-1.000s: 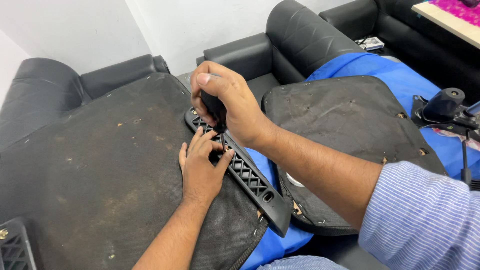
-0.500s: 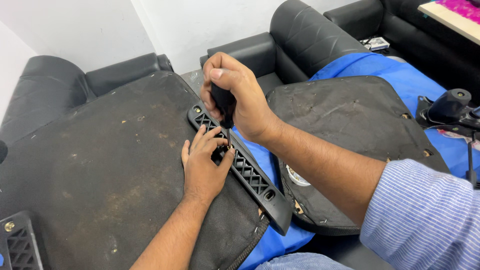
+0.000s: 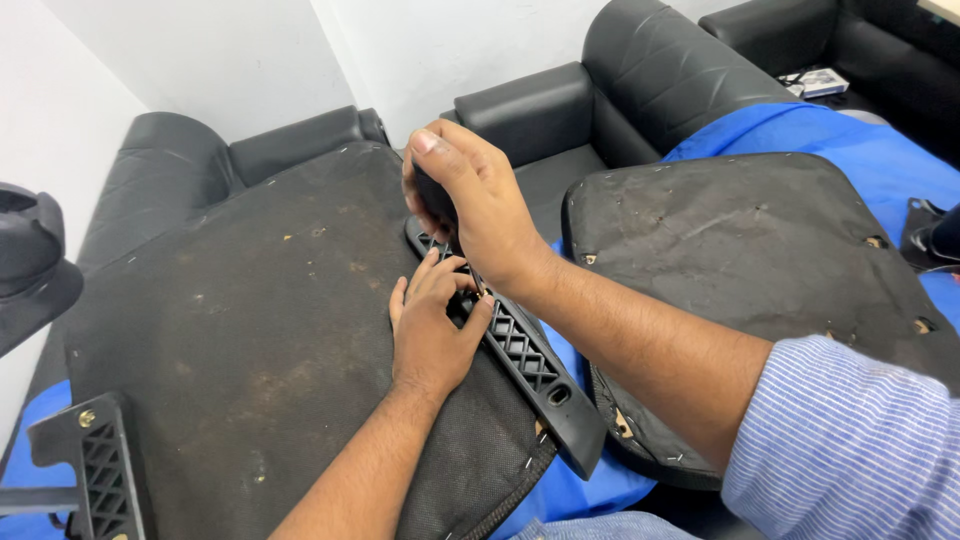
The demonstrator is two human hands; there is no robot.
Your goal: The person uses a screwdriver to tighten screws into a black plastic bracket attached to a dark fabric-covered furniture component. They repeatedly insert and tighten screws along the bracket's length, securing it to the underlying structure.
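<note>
Bracket [image 3: 520, 350], black lattice plastic, lies mid-frame on dark fabric panel [image 3: 240, 300], long axis from upper centre to lower right. Left hand [image 3: 432, 335] flat, fingers spread, pressing bracket's upper end. Right hand [image 3: 470, 200] directly above, clenched around dark tool handle [image 3: 436, 200], nearer that end.

Black leather sofas [image 3: 640, 80], white walls [image 3: 200, 50]

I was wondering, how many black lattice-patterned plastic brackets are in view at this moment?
2. One lattice bracket lies along the right edge of the large dark panel, under both hands. The other bracket sits at the panel's lower left corner, partly cut off by the frame. More may be hidden.
</note>
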